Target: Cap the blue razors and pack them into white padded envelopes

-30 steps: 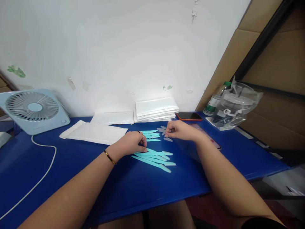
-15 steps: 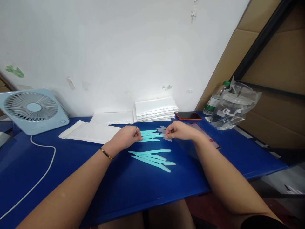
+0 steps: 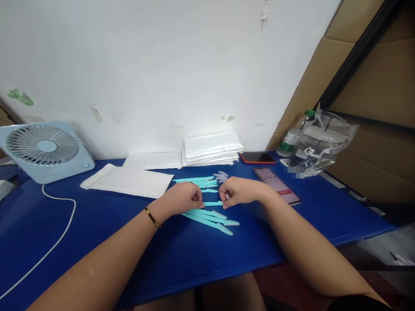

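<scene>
1. Both hands have shifted towards the person: the left hand (image 3: 183, 197) pinches a razor (image 3: 212, 204); the right hand (image 3: 238, 190) pinches its head end, perhaps with something small hidden inside.
2. Seemingly, that end is being capped; this calls for steady alignment.
3. Around them on the table (image 3: 194, 259): fanned razors (image 3: 210, 219), caps (image 3: 221, 176) beyond, a phone (image 3: 277, 185).

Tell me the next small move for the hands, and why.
Perhaps ease the small pale piece in the right hand onto the tip of the turquoise stick, since the left hand pinches that stick farther along and the right hand is at its tip end.
</scene>
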The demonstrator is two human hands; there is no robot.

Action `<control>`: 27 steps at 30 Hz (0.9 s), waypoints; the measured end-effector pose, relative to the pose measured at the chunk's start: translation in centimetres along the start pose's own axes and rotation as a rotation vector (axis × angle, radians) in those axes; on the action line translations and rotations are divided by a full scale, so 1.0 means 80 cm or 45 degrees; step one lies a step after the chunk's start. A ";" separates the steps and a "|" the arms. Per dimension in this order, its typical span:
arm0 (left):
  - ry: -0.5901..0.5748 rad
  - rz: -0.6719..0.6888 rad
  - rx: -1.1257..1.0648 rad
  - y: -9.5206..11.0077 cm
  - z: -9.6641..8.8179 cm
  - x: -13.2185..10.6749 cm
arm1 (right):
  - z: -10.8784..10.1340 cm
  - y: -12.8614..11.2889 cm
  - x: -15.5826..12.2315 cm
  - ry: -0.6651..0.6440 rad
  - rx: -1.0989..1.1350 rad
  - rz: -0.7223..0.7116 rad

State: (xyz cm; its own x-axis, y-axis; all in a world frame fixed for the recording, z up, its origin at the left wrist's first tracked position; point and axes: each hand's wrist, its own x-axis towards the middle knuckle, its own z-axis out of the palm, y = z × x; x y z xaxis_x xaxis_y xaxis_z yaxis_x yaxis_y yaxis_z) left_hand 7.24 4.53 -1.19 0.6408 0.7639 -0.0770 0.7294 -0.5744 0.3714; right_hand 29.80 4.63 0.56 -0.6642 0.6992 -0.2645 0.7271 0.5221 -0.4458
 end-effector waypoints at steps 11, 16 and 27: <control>0.179 -0.066 0.041 -0.017 -0.022 -0.001 | -0.017 0.029 -0.008 0.488 0.028 0.213; -0.151 0.115 -0.113 0.001 -0.009 -0.007 | -0.018 0.013 -0.013 0.348 0.110 0.048; 0.317 -0.051 0.076 -0.003 -0.009 0.005 | -0.003 0.007 0.005 0.260 0.208 -0.053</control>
State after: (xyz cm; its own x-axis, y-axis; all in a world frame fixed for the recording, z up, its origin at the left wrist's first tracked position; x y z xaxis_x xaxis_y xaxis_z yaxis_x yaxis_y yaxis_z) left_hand 7.17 5.18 -0.60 0.5377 0.8311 0.1421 0.7708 -0.5528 0.3166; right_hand 29.98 5.35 0.36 -0.6322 0.7714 -0.0720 0.6509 0.4784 -0.5895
